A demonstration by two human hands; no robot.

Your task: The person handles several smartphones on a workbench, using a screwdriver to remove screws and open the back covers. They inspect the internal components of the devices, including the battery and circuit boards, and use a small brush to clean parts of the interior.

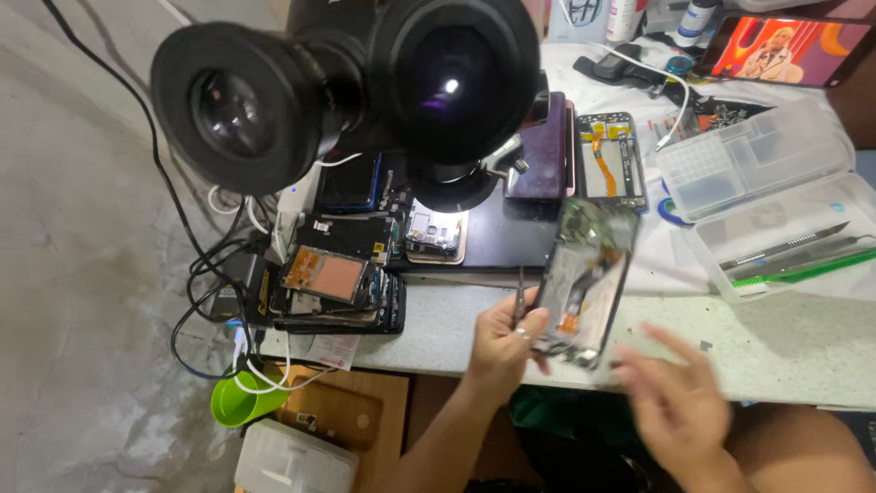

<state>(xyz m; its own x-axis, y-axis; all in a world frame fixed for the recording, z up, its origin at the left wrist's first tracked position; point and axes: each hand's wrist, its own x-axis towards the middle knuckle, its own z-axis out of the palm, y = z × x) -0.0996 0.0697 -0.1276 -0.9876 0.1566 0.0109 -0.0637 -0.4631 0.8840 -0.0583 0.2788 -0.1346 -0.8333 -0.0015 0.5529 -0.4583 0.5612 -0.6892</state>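
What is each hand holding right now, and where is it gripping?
The left hand holds an opened phone by its lower left edge, with tweezers in the same hand. The right hand is blurred and holds nothing.

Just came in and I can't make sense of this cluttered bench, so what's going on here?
A person sits at a worktable under a microscope. Their left hand holds up an opened phone with its insides exposed, along with thin tweezers. The right hand is blurred, open and empty, just beside the phone. More dismantled phones lie stacked to the left, and a clear plastic tool case sits open on the right.
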